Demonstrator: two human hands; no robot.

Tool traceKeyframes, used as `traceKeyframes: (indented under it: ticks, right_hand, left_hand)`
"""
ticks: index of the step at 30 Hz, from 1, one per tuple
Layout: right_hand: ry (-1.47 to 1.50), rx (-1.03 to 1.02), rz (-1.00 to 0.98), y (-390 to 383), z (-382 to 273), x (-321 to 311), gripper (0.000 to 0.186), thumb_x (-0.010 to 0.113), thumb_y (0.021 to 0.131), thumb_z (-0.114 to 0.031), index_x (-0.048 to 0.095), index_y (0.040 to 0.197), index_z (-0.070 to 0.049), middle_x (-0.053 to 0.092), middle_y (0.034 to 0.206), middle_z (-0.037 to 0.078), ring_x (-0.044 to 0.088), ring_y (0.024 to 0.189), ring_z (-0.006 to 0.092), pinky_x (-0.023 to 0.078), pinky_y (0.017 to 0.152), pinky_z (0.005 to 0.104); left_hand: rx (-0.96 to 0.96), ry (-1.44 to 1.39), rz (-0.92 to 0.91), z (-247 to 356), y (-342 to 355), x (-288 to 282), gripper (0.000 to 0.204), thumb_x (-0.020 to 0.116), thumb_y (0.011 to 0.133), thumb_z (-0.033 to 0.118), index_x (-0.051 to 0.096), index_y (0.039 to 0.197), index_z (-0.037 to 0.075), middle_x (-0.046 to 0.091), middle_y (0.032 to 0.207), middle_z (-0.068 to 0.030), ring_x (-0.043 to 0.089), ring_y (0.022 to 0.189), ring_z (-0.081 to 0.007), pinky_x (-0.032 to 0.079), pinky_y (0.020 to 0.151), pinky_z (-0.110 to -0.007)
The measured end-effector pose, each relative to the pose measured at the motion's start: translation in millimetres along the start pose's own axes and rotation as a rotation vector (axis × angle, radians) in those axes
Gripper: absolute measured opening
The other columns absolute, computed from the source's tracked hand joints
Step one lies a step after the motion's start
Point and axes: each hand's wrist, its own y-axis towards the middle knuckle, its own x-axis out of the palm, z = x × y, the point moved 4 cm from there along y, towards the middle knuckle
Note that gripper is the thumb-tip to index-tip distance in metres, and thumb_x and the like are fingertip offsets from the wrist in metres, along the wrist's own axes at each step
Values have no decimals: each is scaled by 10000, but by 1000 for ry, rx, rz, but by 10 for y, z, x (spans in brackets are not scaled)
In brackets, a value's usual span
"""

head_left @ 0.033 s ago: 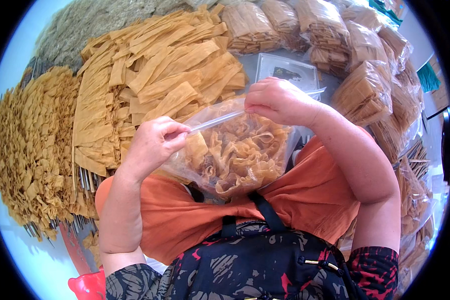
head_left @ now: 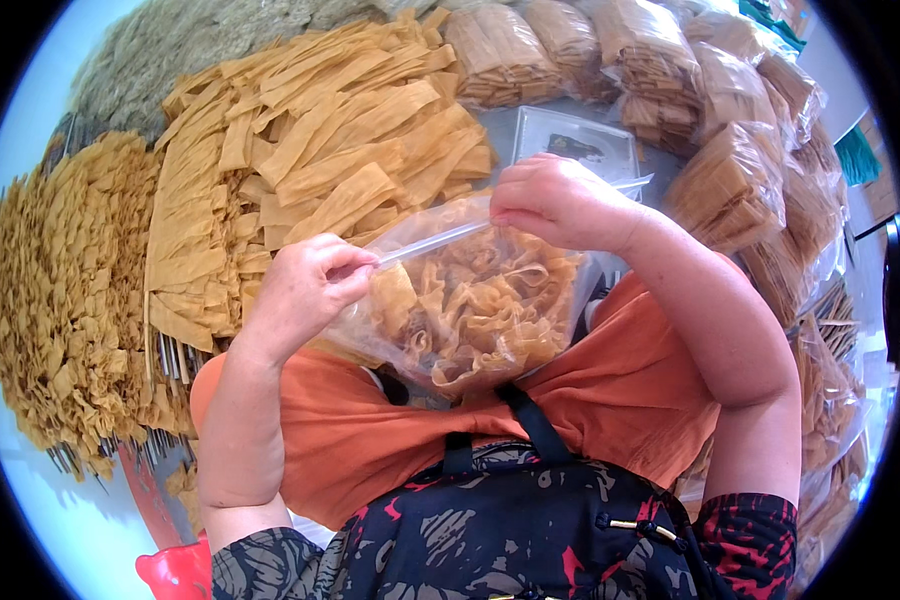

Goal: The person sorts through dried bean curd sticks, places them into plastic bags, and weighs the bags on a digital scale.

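A clear plastic zip bag [head_left: 590, 268] filled with curly yellow-tan strips [head_left: 510, 305], probably dried tofu skin, sits between my knees. Along its top edge runs a pale zip strip [head_left: 435, 243], slanting up to the right. My left hand [head_left: 310, 285] pinches the left end of this edge between thumb and fingers. Further along the same edge, my right hand [head_left: 558, 205] is closed with its fingertips on the strip; a short end of the strip sticks out beyond my right wrist. The bag's mouth looks closed, though the part beneath my right hand is hidden.
Long flat yellow strips [head_left: 370, 140] lie piled ahead and to the left. Curlier sheets [head_left: 70, 300] stack on rods at far left. Filled clear packs [head_left: 725, 185] heap up at right. A pale square tray-like object [head_left: 530, 130] lies beyond my right hand; a red object [head_left: 175, 573] is at lower left.
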Motion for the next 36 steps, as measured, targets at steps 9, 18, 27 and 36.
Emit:
traceKeyframes:
  ticks: [9,18,27,36]
  right_hand:
    - [9,-25,48,33,6,-30,143,607,877,-185,621,869,-43,604,853,120,598,858,342,479,763,432]
    - [7,1,35,35,23,-41,147,614,877,-180,638,891,-35,615,864,124,599,853,340,478,757,428]
    - [8,38,43,-9,84,-54,115,634,883,-140,643,892,-26,614,851,121,587,850,336,464,775,412]
    - [70,108,21,-13,129,-57,119,652,875,-146,659,895,-29,629,850,113,602,834,318,469,757,404]
  left_hand:
    - [-40,-105,82,-327,-226,-141,150,671,829,65,729,947,-8,636,831,-62,590,758,-119,474,686,-252]
    - [1,-46,120,-552,-386,-329,132,679,824,35,732,941,3,641,854,-51,598,801,-125,479,727,-260]
    - [-168,3,168,-788,-551,-639,93,694,832,49,736,897,-3,640,842,-22,582,770,-100,461,693,-242]
    - [-90,-465,229,-569,-324,-365,292,731,870,180,691,1144,88,665,992,-31,628,928,-137,491,871,-290]
